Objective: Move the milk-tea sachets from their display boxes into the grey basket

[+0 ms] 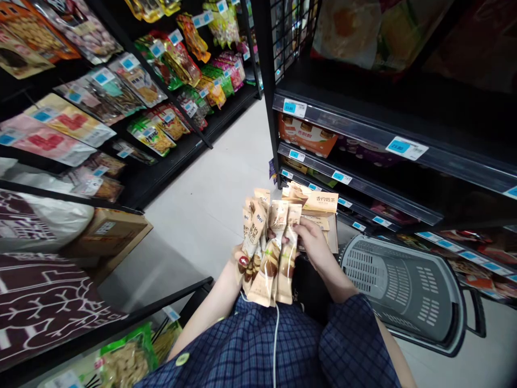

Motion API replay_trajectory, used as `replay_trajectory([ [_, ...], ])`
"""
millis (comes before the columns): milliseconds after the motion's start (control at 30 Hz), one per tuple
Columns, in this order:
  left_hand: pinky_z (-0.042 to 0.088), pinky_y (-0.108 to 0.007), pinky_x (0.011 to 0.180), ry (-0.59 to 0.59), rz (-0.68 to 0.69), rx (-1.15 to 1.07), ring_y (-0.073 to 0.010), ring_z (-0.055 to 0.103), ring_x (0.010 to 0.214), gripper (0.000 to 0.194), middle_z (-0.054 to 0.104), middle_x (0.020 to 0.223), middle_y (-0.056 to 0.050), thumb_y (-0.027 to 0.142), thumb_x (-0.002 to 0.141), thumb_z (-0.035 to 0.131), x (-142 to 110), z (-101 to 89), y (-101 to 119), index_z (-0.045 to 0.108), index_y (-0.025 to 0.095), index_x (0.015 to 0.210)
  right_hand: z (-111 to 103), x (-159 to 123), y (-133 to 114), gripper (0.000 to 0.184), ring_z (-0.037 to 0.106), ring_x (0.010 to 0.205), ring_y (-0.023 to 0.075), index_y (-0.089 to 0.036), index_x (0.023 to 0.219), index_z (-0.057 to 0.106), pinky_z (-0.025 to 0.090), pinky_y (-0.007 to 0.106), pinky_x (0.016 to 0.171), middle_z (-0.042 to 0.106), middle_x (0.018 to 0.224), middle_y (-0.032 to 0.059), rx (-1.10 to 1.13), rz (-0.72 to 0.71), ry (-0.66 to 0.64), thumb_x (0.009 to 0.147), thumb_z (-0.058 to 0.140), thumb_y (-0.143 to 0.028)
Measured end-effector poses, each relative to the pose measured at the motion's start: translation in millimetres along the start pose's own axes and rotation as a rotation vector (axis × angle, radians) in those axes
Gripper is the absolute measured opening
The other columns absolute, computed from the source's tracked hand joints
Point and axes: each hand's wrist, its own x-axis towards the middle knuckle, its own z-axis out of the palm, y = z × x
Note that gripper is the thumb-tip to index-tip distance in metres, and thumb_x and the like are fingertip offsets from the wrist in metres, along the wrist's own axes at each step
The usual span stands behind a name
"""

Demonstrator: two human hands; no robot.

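At two o'clock, one tall black metal shelving unit (343, 119), edged with clear rails and blue-and-white paper price tags (407, 148). At ten o'clock, one long black metal rack (169, 170), filled with bright plastic snack packets (152, 134), too many to count reliably. At four o'clock, one grey plastic shopping basket (407, 288) with slotted walls. At nine o'clock, one brown cardboard box (105, 226), contents not discernible. At one o'clock, on a shelf, one orange-and-white carton (307, 136). Just below centre, at six o'clock, one bundle of long, narrow beige-and-brown glossy sachets (270, 264), at least five, exact number hidden by overlap. At two o'clock from the bundle, one open beige cardboard display box (325, 203) with a raised printed flap, beige contents partly in view. At nine o'clock of the bundle, left hand (238, 257), closed around the sachets, fingers mostly hidden behind. At three o'clock of the bundle, right hand (314, 242), thumb and fingers nearly together, pinching the rightmost sachet near the upper end.
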Motion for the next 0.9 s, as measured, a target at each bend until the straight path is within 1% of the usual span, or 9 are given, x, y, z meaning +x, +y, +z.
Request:
replay_trajectory([
  [133,0.054,-0.047,0.08,-0.03,-0.011,0.039,-0.0397,0.058,0.105,0.068,0.063,0.114,-0.015,0.029,0.038,0.068,-4,11.9,6,0.06,0.019,0.104,-7,-4,-10,0.006,0.055,0.07,0.0127,-0.019,0.075,0.055,0.047,0.027,0.068,0.058,0.073,-0.0019,0.507,-0.097,0.202,0.07,0.058,-0.02],
  [233,0.055,-0.044,0.063,-0.028,-0.093,0.096,-0.0393,0.06,0.097,0.067,0.065,0.107,-0.014,0.036,0.039,0.07,-7,13.7,13,0.06,0.022,0.103,-14,-9,-21,0.006,0.046,0.054,0.0063,-0.018,0.079,0.051,0.044,0.018,0.053,0.048,0.065,-0.0042,0.863,0.019,0.098,0.076,0.057,-0.019],
  [333,0.053,-0.04,0.05,-0.055,-0.177,0.127,-0.0359,0.064,0.081,0.067,0.067,0.096,-0.014,0.04,0.039,0.071,-11,6.0,16,0.06,0.023,0.102,-23,-13,-25,0.032,0.032,0.045,0.0038,-0.016,0.082,0.052,0.031,0.013,0.037,0.04,0.064,-0.0037,0.936,0.05,-0.032,0.083,0.054,-0.048],
  [400,0.054,-0.039,0.051,-0.049,-0.156,0.109,-0.0316,0.064,0.074,0.066,0.067,0.095,-0.013,0.041,0.04,0.07,-13,-0.2,16,0.06,0.023,0.102,-28,-14,-23,0.046,0.029,0.044,0.0042,-0.017,0.084,0.053,0.027,0.014,0.034,0.041,0.067,-0.0026,0.866,0.005,-0.053,0.081,0.049,-0.063],
  [533,0.056,-0.037,0.056,0.002,-0.004,0.04,-0.0248,0.063,0.073,0.067,0.064,0.106,-0.012,0.04,0.042,0.071,-18,-5.0,14,0.059,0.025,0.107,-43,-14,-16,0.036,0.041,0.05,0.0073,-0.02,0.082,0.058,0.037,0.017,0.041,0.045,0.067,-0.0016,0.561,-0.142,0.066,0.083,0.052,-0.056],
  [633,0.057,-0.036,0.06,-0.04,0.069,0.008,-0.0224,0.063,0.075,0.068,0.062,0.109,-0.011,0.037,0.046,0.072,-18,-3.1,15,0.057,0.027,0.111,-66,-16,-14,0.046,0.059,0.075,0.0171,-0.02,0.089,0.065,0.05,0.029,0.065,0.06,0.079,0.0044,0.001,-0.237,0.213,0.082,0.047,-0.062],
  [733,0.058,-0.037,0.064,-0.186,0.118,-0.05,-0.0224,0.063,0.08,0.07,0.061,0.11,-0.01,0.033,0.049,0.071,-17,-2.0,16,0.053,0.027,0.117,-94,-21,-17,0.048,0.061,0.087,0.0237,-0.016,0.099,0.068,0.049,0.038,0.079,0.066,0.088,0.0086,-0.567,-0.243,0.368,0.081,0.051,-0.057],
  [800,0.058,-0.038,0.067,-0.266,0.13,-0.091,-0.0232,0.063,0.085,0.07,0.059,0.111,-0.01,0.031,0.052,0.069,-16,-3.0,15,0.051,0.026,0.12,-110,-23,-17,0.048,0.062,0.079,0.0233,-0.014,0.102,0.066,0.051,0.039,0.074,0.067,0.086,0.0088,-0.653,-0.222,0.48,0.077,0.057,-0.053],
  [900,0.057,-0.04,0.073,-0.311,0.14,-0.117,-0.0243,0.063,0.092,0.062,0.058,0.114,-0.008,0.028,0.055,0.067,-16,-7.2,12,0.053,0.026,0.115,-118,-21,-8,0.054,0.063,0.068,0.0202,-0.015,0.112,0.056,0.054,0.035,0.06,0.064,0.088,0.0072,-0.504,-0.211,0.578,0.07,0.066,-0.047],
])
